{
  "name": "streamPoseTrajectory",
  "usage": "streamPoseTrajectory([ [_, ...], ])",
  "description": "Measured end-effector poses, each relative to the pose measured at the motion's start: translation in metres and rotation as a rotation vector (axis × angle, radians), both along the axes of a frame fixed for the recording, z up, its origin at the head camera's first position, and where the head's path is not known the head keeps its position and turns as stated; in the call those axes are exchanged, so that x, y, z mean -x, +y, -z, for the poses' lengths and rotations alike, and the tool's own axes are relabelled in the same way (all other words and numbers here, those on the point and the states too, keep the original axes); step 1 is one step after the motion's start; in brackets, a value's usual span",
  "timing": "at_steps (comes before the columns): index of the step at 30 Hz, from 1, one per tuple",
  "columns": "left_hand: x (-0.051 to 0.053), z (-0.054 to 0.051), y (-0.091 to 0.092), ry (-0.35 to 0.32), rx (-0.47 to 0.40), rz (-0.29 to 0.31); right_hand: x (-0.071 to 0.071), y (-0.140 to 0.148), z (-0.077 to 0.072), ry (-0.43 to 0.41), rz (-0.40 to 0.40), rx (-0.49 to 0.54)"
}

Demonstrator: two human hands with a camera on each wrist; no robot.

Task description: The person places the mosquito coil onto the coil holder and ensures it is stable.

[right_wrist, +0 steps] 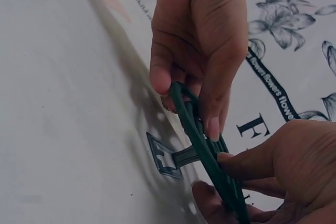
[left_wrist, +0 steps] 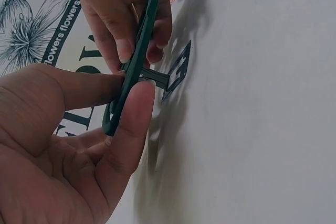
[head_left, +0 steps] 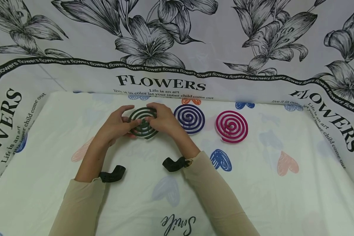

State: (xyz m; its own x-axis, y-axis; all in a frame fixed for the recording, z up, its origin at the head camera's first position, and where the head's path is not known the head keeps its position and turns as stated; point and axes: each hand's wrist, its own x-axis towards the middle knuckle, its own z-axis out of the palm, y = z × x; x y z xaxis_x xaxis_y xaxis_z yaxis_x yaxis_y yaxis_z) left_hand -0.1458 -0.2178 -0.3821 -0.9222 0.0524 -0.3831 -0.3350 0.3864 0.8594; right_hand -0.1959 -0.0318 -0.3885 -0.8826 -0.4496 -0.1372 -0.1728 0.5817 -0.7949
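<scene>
Both hands hold a dark green mosquito coil (head_left: 144, 130) at the back of the cloth. My left hand (head_left: 115, 125) pinches its left side between thumb and fingers, while my right hand (head_left: 163, 120) grips the right side. In the left wrist view the coil (left_wrist: 137, 59) appears edge-on. A small dark metal stand (left_wrist: 178, 72) with a square frame base extends from the coil's underside; whether its base touches the cloth I cannot tell. From the right wrist, the same stand (right_wrist: 164, 157) shows below the coil (right_wrist: 202, 148).
To the right lie a blue coil (head_left: 189, 119) and a pink coil (head_left: 231, 126), seemingly raised on stands. The white cloth (head_left: 247, 196) carries printed hearts and lettering. Behind it runs a floral sheet (head_left: 218, 49) with a black border. Dark wrist cameras protrude from both sleeves.
</scene>
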Motion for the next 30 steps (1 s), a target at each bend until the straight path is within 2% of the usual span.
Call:
streamPoseTrajectory([
  [3,0.000,0.000,0.000,0.016,0.017,-0.003,-0.001,-0.001,-0.002,0.022,-0.006,-0.026],
  [12,-0.003,-0.003,0.001,0.087,0.142,0.022,-0.002,-0.001,-0.003,0.048,-0.022,-0.079],
  [18,-0.003,-0.007,0.000,0.085,0.171,0.045,-0.001,-0.002,-0.002,0.062,-0.036,-0.076],
  [24,-0.005,-0.012,-0.003,0.092,0.183,0.037,-0.002,-0.003,-0.007,0.104,-0.064,-0.088],
  [30,-0.008,-0.014,-0.003,0.091,0.200,0.031,-0.003,0.000,-0.009,0.092,-0.059,-0.077],
])
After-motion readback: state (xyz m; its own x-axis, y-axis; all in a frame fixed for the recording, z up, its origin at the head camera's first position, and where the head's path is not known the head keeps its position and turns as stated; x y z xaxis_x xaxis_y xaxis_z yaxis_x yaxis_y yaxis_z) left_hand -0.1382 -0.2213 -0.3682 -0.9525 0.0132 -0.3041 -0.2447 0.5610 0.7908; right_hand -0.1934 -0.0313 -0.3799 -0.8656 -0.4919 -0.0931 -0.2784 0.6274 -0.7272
